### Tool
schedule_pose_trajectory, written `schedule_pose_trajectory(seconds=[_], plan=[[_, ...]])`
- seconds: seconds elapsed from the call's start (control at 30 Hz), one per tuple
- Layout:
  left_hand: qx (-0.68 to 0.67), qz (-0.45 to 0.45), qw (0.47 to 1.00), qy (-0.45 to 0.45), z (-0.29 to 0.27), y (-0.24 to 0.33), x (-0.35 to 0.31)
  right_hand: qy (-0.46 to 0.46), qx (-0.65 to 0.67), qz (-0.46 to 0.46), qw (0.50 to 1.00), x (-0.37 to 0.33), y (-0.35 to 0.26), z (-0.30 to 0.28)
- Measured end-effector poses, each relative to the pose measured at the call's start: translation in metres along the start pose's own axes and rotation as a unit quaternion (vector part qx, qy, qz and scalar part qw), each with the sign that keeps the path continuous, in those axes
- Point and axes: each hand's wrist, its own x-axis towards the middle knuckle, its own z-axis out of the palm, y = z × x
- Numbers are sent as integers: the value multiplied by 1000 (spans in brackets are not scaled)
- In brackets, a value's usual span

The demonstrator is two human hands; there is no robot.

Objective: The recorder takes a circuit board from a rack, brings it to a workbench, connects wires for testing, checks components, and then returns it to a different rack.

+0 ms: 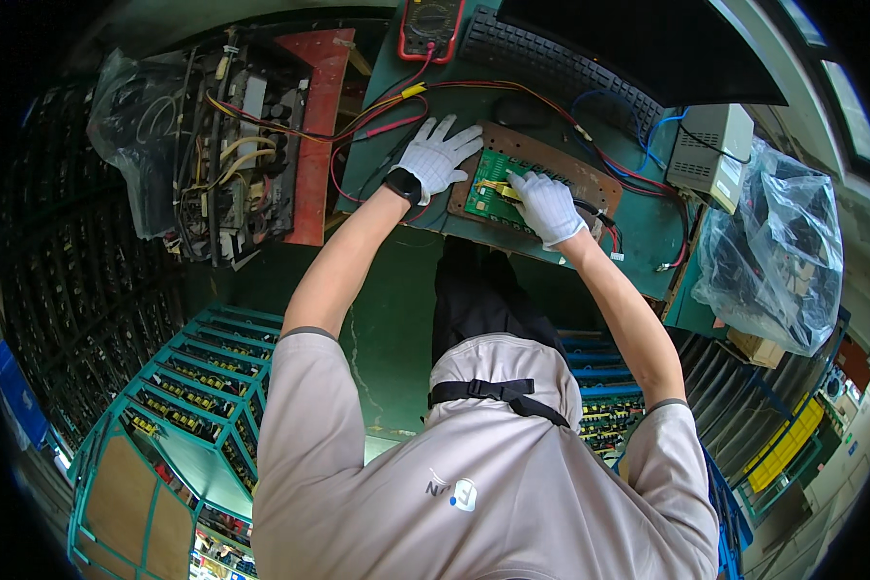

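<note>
My left hand [437, 160], in a white glove with a black watch at the wrist, lies flat on the green tabletop with its fingers spread. It rests just left of a green circuit board [490, 170], holding nothing. The board lies on a brown perforated plate [466, 200] and carries yellow parts [499, 190]. Over the board's right half is my right hand [548, 207], also white-gloved. Its forefinger points at the board beside the yellow parts while the other fingers are curled. Whatever those fingers grip is hidden beneath the glove.
Red, yellow and black wires [474, 84] cross the table behind the board. Around it are a red multimeter [431, 31], black keyboard [561, 68], dark mouse [519, 111] and grey metal box [710, 150]. Left stands an opened electronic unit [246, 145]; green racks [203, 387] hold several boards.
</note>
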Motion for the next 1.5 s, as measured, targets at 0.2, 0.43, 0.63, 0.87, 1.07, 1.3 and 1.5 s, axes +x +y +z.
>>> schedule_pose_trajectory(seconds=[0.2, 0.43, 0.63, 0.87, 1.07, 1.3, 1.5], plan=[[12, -16, 1000, 4, -2, 4, 0, 3, 4, 15, 1000, -3, -4, 3], [-31, -26, 999, 2, -9, 8, 0, -16, 16, 50, 999, -2, -7, 7], [-36, -15, 999, -9, -11, 8, 2, 48, 27, 65, 996, -5, -13, 12], [4, 0, 999, -41, -22, 16, 9, 85, 69, 64, 992, -27, -22, -14], [-113, -127, 957, 236, -54, 96, -1, 157, 209, 35, 965, -162, 6, -61], [-331, -327, 885, -19, -47, 319, 19, 81, 16, 243, 967, -327, 195, -29], [-186, -401, 895, -58, 17, 384, 120, 163, -66, 43, 983, -334, 279, 16]])
